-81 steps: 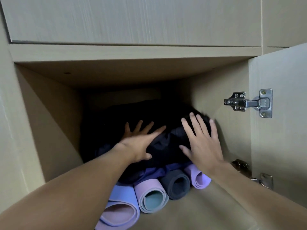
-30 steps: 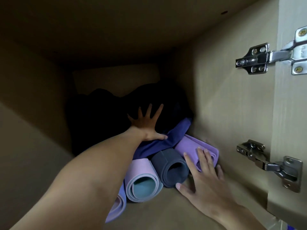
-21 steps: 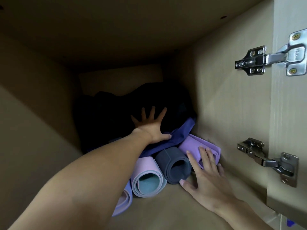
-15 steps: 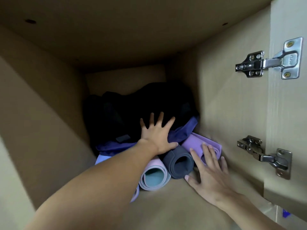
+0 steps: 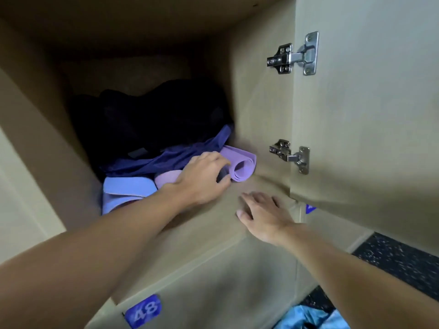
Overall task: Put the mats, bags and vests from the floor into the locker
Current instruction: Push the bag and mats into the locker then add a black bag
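Note:
Inside the open locker (image 5: 259,110), several rolled mats lie side by side: a light blue one (image 5: 126,188), a pink one (image 5: 166,180), a dark grey one (image 5: 222,178) and a purple one (image 5: 242,166). A navy vest (image 5: 171,160) is draped over them, with black bags (image 5: 154,115) piled behind. My left hand (image 5: 202,176) covers the mat ends, its fingers and thumb curled round the end of the dark grey mat. Flat on the locker floor in front of the purple mat, my right hand (image 5: 263,214) lies with straight fingers and holds nothing.
The locker door (image 5: 361,115) stands open on the right, with two metal hinges (image 5: 292,58). A blue tag numbered 48 (image 5: 142,309) marks the locker below. Blue fabric (image 5: 311,317) lies on the dark speckled floor (image 5: 399,257) at the lower right.
My left hand came back off the black bags and curled round the dark grey mat's end. My right hand slid off the purple mat onto the locker floor. The view pulled back.

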`<move>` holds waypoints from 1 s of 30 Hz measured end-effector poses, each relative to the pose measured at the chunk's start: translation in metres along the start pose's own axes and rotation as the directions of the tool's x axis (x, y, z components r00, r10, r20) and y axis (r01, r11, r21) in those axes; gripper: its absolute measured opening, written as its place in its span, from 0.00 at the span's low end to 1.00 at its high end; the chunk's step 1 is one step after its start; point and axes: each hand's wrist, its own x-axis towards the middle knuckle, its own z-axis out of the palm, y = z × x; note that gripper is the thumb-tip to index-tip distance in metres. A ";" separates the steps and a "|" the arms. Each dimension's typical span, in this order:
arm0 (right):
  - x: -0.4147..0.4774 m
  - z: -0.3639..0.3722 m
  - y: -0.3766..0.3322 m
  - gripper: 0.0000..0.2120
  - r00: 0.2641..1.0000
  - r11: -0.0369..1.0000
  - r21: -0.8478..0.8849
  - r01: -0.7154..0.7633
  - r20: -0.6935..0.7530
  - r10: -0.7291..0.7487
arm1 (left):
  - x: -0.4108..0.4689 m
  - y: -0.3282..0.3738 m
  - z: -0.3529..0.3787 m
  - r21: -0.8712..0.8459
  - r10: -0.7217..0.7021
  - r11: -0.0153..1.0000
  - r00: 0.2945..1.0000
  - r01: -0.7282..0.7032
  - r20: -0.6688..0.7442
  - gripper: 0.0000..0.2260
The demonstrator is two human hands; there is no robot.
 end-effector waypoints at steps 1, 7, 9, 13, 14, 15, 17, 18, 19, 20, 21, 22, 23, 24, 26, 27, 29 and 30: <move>-0.011 0.000 0.003 0.24 1.000 1.000 0.001 0.000 -0.019 0.000 | -0.007 0.011 0.004 -0.063 0.004 0.998 1.000 -0.003 0.012 0.16; -0.092 -0.001 0.031 0.24 0.997 0.999 0.032 -0.038 -0.064 0.040 | -0.046 0.064 0.035 -0.262 0.047 0.965 0.978 0.008 0.203 0.19; -0.122 0.002 0.043 0.24 0.997 0.997 0.027 -0.075 -0.024 0.075 | -0.062 0.080 0.046 -0.260 0.066 0.966 0.972 -0.005 0.226 0.24; -0.192 0.010 0.065 0.24 0.976 0.976 0.060 -0.210 0.077 0.205 | -0.091 0.117 0.065 -0.230 0.095 0.972 0.977 -0.050 0.192 0.21; -0.210 0.015 0.069 0.24 0.967 0.967 0.069 -0.243 0.092 0.237 | -0.099 0.129 0.070 -0.244 0.129 0.966 0.974 -0.082 0.186 0.20; -0.227 0.021 0.074 0.23 0.958 0.959 0.072 -0.276 0.105 0.267 | -0.107 0.141 0.075 -0.279 0.164 0.955 0.967 -0.106 0.193 0.19; -0.262 0.036 0.083 0.23 0.934 0.939 0.057 -0.340 0.138 0.330 | -0.127 0.165 0.091 -0.339 0.226 0.931 0.941 -0.132 0.253 0.17; -0.280 0.045 0.086 0.23 0.920 0.928 0.043 -0.370 0.155 0.359 | -0.138 0.176 0.100 -0.348 0.259 0.925 0.921 -0.149 0.292 0.16; -0.298 0.055 0.090 0.23 0.906 0.917 0.030 -0.398 0.172 0.387 | -0.150 0.186 0.111 -0.360 0.291 0.918 0.898 -0.166 0.329 0.16; -0.315 0.064 0.093 0.24 0.889 0.904 0.018 -0.428 0.192 0.417 | -0.163 0.196 0.123 -0.380 0.319 0.908 0.876 -0.174 0.361 0.16; -0.331 0.074 0.094 0.24 0.870 0.889 0.010 -0.458 0.212 0.446 | -0.177 0.206 0.133 -0.405 0.339 0.898 0.858 -0.172 0.386 0.17; -0.347 0.083 0.096 0.25 0.849 0.873 0.002 -0.488 0.230 0.475 | -0.191 0.215 0.145 -0.426 0.349 0.890 0.843 -0.162 0.409 0.17; -0.362 0.093 0.097 0.25 0.832 0.858 -0.011 -0.513 0.239 0.500 | -0.205 0.225 0.155 -0.447 0.356 0.883 0.828 -0.145 0.434 0.18; -0.377 0.101 0.098 0.26 0.820 0.849 -0.037 -0.527 0.240 0.520 | -0.219 0.236 0.164 -0.465 0.362 0.876 0.808 -0.124 0.465 0.20; -0.402 0.115 0.100 0.27 0.807 0.836 -0.098 -0.539 0.224 0.547 | -0.243 0.256 0.180 -0.491 0.395 0.864 0.756 -0.113 0.522 0.25; -0.413 0.120 0.102 0.27 0.797 0.828 -0.121 -0.548 0.224 0.561 | -0.253 0.266 0.187 -0.492 0.410 0.863 0.730 -0.116 0.546 0.28; -0.432 0.126 0.109 0.29 0.766 0.801 -0.150 -0.579 0.238 0.598 | -0.268 0.283 0.199 -0.487 0.433 0.864 0.678 -0.126 0.594 0.35; -0.441 0.126 0.114 0.29 0.740 0.782 -0.168 -0.601 0.253 0.623 | -0.273 0.291 0.205 -0.486 0.445 0.865 0.645 -0.129 0.621 0.38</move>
